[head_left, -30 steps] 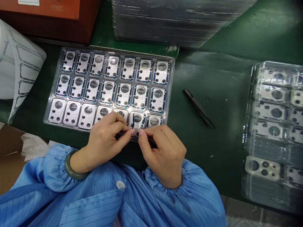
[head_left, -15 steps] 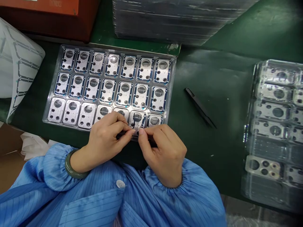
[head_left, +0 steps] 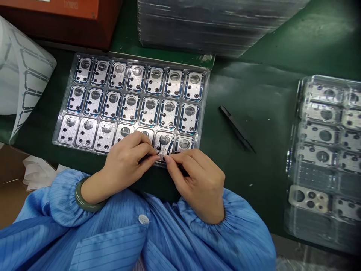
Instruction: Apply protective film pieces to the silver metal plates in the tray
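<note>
A clear plastic tray (head_left: 55, 140) holds rows of small silver metal plates (head_left: 131, 109) with round holes. Dark blue frame-shaped stickers edge the plates of the two far rows. Over a plate (head_left: 164, 140) in the near row, a thin dark frame-shaped sticker (head_left: 160, 143) hangs bent between my hands. My left hand (head_left: 130, 158) pinches one side of it between thumb and forefinger. Its other side is in the pinch of my right hand (head_left: 199, 180). The fingers partly cover the near-row plates.
Black tweezers (head_left: 237, 128) lie right of the tray on the green mat (head_left: 254, 101). Another clear tray (head_left: 296, 222) with metal parts stands at the far right. A curled sheet of frame stickers (head_left: 34, 79) is at left. Behind are an orange box (head_left: 56, 22) and a tray stack (head_left: 208, 26).
My fingertips have drawn slightly apart above the near-row plate, my right hand shifting a little to the right. Both hands keep their pinch on the dark frame-shaped sticker. The view has shifted slightly.
</note>
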The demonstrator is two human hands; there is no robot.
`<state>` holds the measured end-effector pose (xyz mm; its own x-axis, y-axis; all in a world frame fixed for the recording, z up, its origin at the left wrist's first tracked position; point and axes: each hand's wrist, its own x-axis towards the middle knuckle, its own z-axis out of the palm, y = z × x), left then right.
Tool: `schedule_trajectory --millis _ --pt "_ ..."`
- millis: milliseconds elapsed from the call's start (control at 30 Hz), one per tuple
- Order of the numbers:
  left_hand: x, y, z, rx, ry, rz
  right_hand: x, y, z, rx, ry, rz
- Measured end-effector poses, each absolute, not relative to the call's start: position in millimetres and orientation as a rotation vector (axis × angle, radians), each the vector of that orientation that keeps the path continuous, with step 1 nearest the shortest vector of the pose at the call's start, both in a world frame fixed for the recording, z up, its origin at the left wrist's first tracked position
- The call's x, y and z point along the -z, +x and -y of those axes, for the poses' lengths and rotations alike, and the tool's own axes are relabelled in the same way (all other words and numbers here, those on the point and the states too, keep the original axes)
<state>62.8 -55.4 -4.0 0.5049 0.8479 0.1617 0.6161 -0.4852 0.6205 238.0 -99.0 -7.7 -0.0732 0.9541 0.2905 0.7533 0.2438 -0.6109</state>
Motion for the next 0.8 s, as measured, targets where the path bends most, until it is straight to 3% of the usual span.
schedule_trajectory --millis 800 --pt "-1.6 63.7 48.7 -0.324 2.223 -1.222 2.3 250.0 90.3 -0.604 -1.691 2.076"
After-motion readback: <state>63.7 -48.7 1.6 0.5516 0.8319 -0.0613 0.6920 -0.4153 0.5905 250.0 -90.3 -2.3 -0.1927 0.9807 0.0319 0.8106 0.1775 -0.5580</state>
